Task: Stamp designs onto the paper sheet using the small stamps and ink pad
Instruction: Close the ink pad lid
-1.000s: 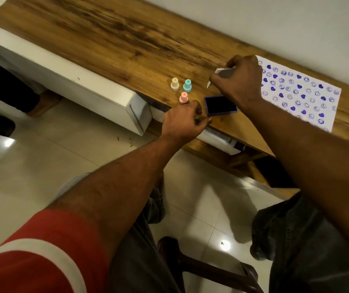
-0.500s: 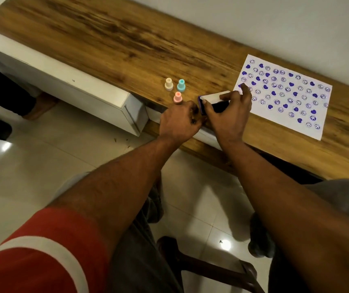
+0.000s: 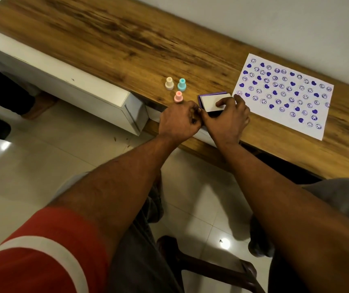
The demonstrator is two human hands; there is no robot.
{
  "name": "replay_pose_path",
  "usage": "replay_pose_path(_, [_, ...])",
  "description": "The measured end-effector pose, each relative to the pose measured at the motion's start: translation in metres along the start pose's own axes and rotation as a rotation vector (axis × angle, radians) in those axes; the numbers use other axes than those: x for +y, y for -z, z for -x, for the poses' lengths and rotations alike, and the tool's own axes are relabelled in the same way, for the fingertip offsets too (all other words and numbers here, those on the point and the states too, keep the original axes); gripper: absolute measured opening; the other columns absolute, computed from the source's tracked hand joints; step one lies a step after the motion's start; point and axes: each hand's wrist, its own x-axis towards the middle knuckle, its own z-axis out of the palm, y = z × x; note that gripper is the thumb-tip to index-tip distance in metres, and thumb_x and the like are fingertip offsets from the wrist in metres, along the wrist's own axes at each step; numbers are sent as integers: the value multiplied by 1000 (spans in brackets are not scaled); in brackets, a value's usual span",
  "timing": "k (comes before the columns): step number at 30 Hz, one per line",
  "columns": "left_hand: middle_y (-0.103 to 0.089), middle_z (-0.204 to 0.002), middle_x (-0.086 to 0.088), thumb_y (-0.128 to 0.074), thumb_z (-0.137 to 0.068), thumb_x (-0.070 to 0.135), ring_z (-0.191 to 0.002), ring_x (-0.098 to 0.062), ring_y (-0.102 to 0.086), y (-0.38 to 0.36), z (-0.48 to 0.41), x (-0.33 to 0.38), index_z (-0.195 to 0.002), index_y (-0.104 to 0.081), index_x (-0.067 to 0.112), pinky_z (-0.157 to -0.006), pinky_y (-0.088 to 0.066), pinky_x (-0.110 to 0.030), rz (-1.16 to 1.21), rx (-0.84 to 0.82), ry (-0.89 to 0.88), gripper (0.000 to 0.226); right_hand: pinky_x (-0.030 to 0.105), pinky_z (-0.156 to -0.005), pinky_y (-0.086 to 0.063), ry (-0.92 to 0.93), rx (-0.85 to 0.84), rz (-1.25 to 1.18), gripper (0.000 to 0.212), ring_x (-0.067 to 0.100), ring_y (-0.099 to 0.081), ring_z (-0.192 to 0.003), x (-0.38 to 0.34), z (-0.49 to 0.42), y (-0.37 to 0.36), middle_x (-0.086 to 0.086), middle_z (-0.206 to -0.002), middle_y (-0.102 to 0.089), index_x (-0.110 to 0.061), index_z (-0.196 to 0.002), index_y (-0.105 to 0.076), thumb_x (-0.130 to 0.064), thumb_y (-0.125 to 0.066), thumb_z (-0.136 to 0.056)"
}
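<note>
Pressing the white lid (image 3: 212, 101) onto the purple ink pad (image 3: 203, 96) with my right hand (image 3: 225, 117) fingers flat, left hand (image 3: 180, 121) curled bracing its edge; uneven pressure could slide it off the counter (image 3: 127, 43) edge or onto the stamped paper sheet (image 3: 283, 92).

Both arms reach fwd from bottom of frame, converging at table edge. L arm: red sleeve w/ white stripe at upper arm, forearm bare, wrist straight. Left hand (image 3: 178, 121) curled into loose fist, knuckles up, fingers tucked under; can't tell if anything is pinched inside. R arm: forearm bare, comes in from lower right, wrist slightly bent. Right hand (image 3: 226, 119) palm down, fingers (image 3: 222, 102) spread flat and pressing on white lid of ink pad (image 3: 213, 101), thumb at the near side. The 2 hands touch, L knuckles against R thumb side. Lap and knees visible below arms.
</note>
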Motion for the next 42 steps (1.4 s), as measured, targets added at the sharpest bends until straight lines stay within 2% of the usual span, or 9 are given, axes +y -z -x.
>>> replay_pose_path(5, [-67, -76, 12, -76, -89, 49, -67, -5, -62, -1, 1, -2, -126, -72, 23, -67, -56, -26, 71, -78, 16, 45, 47, -105, -38, 31, -14, 38, 61, 27, -45, -131, 2, -4, -1, 1, -136, -54, -29, -110, -59, -74, -68, -70])
replay_pose_path(8, [-62, -73, 16, -76, -90, 46, -65, -2, -60, -1, 1, -2, -129, -71, 23, -66, -53, -24, 97, -100, 6, 46, 48, -105, -38, 39, -12, 55, 60, 27, -44, -131, 1, -3, -1, 1, -136, -54, -29, -110, -58, -73, -66, -70])
replay_pose_path(11, [-67, -77, 13, -77, -89, 43, -64, -1, -58, 0, 1, -3, -129, -71, 23, -65, -50, -22, 106, -100, -6, 45, 48, -105, -35, 33, -10, 61, 62, 27, -43, -132, 1, -1, -1, 1, -137, -52, -29, -111, -58, -74, -67, -69])
replay_pose_path(15, [-77, -93, 5, -78, -89, 41, -75, -4, -63, 3, 1, -2, -128, -72, 22, -72, -55, -25, 110, -97, -11, 44, 49, -107, -34, 18, -24, 75, 65, 28, -41, -136, 1, 1, -2, 2, -142, -50, -29, -112, -59, -77, -65, -69])
replay_pose_path(23, [-73, -84, 9, -79, -90, 45, -71, -3, -62, 4, 0, 0, -130, -71, 22, -71, -54, -24, 106, -104, 13, 47, 48, -106, -35, 22, -33, 93, 58, 27, -42, -134, 2, -3, -2, 2, -139, -52, -29, -114, -58, -70, -69, -74])
replay_pose_path(28, [-72, -80, 10, -78, -89, 46, -71, -5, -65, 4, 0, 0, -130, -71, 24, -72, -58, -27, 105, -109, 17, 47, 46, -102, -37, 65, -18, 68, 62, 26, -46, -130, 1, -6, 1, 1, -136, -53, -29, -115, -58, -71, -71, -71])
replay_pose_path(35, [-70, -79, 11, -77, -89, 47, -71, -4, -65, 5, 1, 1, -129, -71, 24, -73, -60, -30, 112, -111, 13, 47, 48, -106, -34, 37, -38, 63, 71, 27, -44, -133, 2, -5, 0, 1, -139, -52, -28, -124, -53, -74, -67, -72])
replay_pose_path(38, [-66, -76, 14, -77, -89, 47, -71, -4, -64, 7, 1, 1, -131, -70, 24, -73, -60, -29, 122, -117, 19, 48, 46, -104, -34, 39, -35, 55, 67, 27, -46, -131, 4, -5, -1, 1, -136, -55, -26, -124, -54, -68, -69, -74])
replay_pose_path(42, [-72, -79, 9, -77, -90, 45, -74, -7, -67, 9, 1, 2, -131, -71, 22, -76, -61, -34, 136, -127, 20, 48, 42, -96, -34, 39, 22, 24, 62, 26, -50, -124, 3, -5, 1, -1, -125, -59, -26, -116, -56, -67, -66, -71])
